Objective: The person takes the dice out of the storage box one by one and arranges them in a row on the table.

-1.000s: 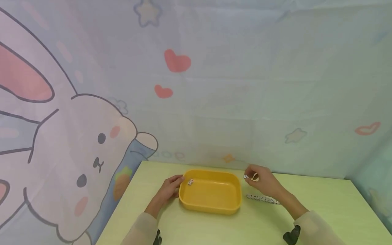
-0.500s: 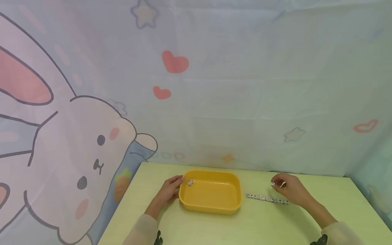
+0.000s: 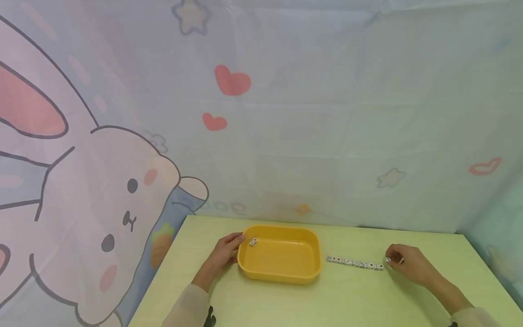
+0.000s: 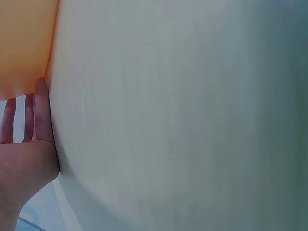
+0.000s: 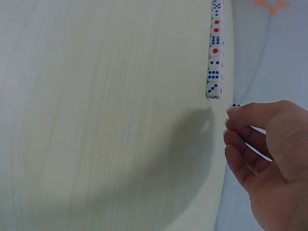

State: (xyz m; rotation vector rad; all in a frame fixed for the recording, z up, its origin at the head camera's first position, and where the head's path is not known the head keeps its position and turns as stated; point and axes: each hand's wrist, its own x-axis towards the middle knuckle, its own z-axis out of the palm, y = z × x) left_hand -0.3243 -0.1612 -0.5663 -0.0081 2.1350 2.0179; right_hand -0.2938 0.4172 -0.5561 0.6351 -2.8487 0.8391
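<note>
My right hand (image 3: 410,263) pinches a white die (image 3: 387,260) between thumb and fingertips, just beyond the right end of a straight row of dice (image 3: 355,263). In the right wrist view, only a sliver of the held die (image 5: 236,105) shows past the thumb. The row's end die (image 5: 213,90) lies close by, its dots blue and red. My left hand (image 3: 225,252) touches the left side of a yellow tray (image 3: 279,277), one fingertip at the rim. Straight fingers (image 4: 42,110) lie against the tray's wall in the left wrist view. A few dice (image 3: 253,242) sit in the tray's far left corner.
The pale yellow-green table (image 3: 269,304) carries the tray and the row of dice to its right. A printed cloth backdrop (image 3: 327,113) with a rabbit and hearts rises behind the table's far edge.
My right hand has carried its die from beside the tray's right side, rightward past the row, and lower at the row's far end. The left hand and tray stay put.
</note>
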